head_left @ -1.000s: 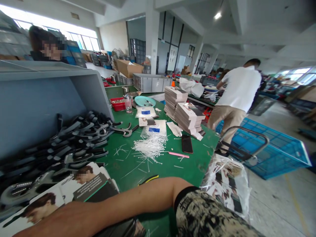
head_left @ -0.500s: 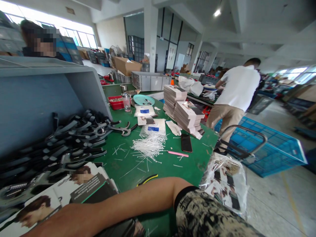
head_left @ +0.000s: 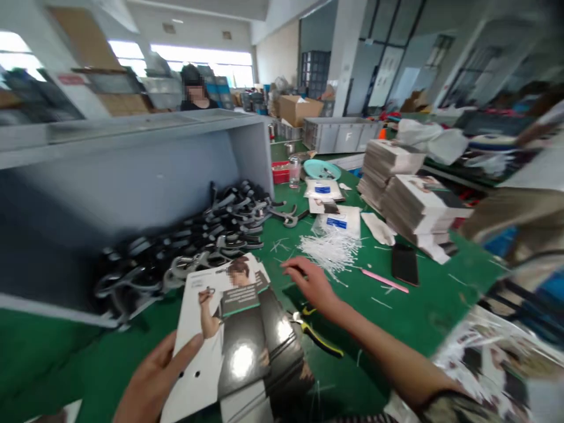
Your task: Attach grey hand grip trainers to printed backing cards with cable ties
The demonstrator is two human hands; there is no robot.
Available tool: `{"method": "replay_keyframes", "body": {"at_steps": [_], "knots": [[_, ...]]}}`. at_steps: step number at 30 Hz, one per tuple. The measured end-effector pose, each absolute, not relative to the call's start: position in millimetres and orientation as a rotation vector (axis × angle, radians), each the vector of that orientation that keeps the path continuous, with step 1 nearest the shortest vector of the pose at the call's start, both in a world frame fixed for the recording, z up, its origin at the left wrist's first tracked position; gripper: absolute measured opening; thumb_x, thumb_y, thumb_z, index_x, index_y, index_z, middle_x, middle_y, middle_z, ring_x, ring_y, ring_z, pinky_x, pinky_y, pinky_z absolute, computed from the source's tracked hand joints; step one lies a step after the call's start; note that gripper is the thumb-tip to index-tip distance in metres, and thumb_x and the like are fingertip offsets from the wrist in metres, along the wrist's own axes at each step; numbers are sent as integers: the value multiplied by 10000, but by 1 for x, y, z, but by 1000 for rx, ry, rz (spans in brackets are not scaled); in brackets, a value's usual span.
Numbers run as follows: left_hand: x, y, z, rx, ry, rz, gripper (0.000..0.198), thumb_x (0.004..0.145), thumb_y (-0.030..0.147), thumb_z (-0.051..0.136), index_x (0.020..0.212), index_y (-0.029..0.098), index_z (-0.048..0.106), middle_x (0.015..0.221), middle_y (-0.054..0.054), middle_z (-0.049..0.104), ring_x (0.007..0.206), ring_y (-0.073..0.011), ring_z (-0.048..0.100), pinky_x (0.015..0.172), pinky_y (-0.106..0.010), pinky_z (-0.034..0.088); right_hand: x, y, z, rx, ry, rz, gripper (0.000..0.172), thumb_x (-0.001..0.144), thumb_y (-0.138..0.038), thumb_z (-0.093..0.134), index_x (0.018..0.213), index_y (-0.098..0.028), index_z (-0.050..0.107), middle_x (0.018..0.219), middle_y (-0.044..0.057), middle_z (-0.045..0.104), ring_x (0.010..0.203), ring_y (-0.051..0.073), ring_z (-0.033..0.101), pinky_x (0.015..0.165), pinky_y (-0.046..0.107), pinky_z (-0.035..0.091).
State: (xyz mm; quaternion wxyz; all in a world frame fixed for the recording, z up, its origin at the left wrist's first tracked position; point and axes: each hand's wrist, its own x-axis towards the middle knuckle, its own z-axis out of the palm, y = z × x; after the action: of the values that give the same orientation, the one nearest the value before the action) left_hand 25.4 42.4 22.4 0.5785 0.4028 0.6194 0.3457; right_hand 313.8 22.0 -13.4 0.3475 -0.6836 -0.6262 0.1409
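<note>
My left hand (head_left: 154,379) grips the lower left edge of a glossy printed card (head_left: 238,335) with a person's picture, held above the green table (head_left: 409,311). More such cards lie stacked under it. My right hand (head_left: 311,282) reaches forward over the table, fingers loosely spread and nothing in them, just short of a heap of white cable ties (head_left: 328,249). Yellow-handled cutters (head_left: 315,332) lie beneath my right wrist. A pile of black and metal hair clippers (head_left: 194,241) lies to the left of the ties, against a grey bin.
A big grey bin (head_left: 132,170) lies on its side at the left. Stacks of printed cards (head_left: 414,202), a black phone (head_left: 404,264), a pink stick (head_left: 385,281), bagged labels (head_left: 337,223) and a white glove (head_left: 376,228) lie beyond. A person sits behind the bin; another stands blurred at right.
The view has swung left and down. My right arm, which lay across the bottom of the view, now reaches toward the cable ties. My left hand has come into view holding a card.
</note>
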Motion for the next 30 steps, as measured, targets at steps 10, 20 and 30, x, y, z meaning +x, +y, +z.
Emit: {"method": "replay_keyframes", "body": {"at_steps": [10,20,30], "knots": [[6,21,13,720,1355,928,623,521,388,898,1066,184,675,964,-67,766,725,-229,692,607,-280,542,407,39,-71,-2019,-1712,320,192,936,-185,499,1008,-168,677,1027,94,673,971,208,634,861,337,484],[-25,23,20,859,1422,1032,524,597,428,864,1047,196,729,814,-10,735,617,-159,607,589,-247,497,422,93,-38,-2055,-1702,197,194,917,-275,538,855,-162,682,944,108,687,893,243,622,720,320,443],[-37,77,25,1203,1161,882,342,767,417,752,976,147,730,824,-49,717,707,-172,621,630,-245,462,337,102,36,-1526,-1859,294,207,974,-354,464,973,-209,611,780,24,636,668,180,606,657,300,466]]}}
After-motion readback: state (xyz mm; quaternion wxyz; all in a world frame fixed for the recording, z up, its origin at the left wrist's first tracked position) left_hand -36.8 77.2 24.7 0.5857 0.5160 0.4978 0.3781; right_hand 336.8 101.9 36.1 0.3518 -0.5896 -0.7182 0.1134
